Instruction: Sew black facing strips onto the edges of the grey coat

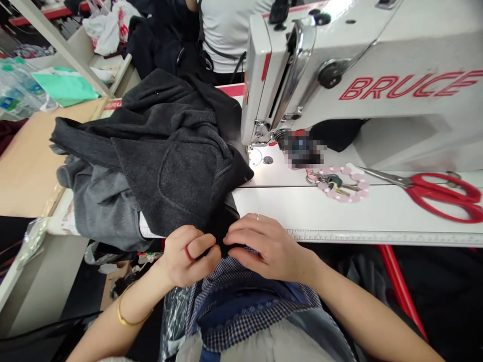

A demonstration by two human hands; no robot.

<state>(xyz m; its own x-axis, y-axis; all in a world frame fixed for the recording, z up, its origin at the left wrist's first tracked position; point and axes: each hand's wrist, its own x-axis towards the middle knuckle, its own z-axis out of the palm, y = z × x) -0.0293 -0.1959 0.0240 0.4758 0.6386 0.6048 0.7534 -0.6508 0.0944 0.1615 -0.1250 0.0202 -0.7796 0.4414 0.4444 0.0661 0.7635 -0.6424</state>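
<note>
A dark grey fleece garment [181, 176] lies heaped over the front edge of the sewing table, with a curved seam on its upper panel. Its near black edge hangs down toward my lap. My left hand [192, 256] is closed in a pinch on that edge, a red ring on one finger. Close beside it on the right, my right hand [267, 246] has its fingertips pressed together on the same black cloth. The cloth between the fingertips is mostly hidden. Behind the garment, to the right, stands a white sewing machine [256, 85], its needle area lit.
Red-handled scissors [445, 196] and keys on a pink beaded ring [343, 186] lie on the white table [271, 208] at right. Plastic bottles [18, 90] and a green sheet [66, 85] are at far left. A person in a white shirt [226, 30] is behind the machine.
</note>
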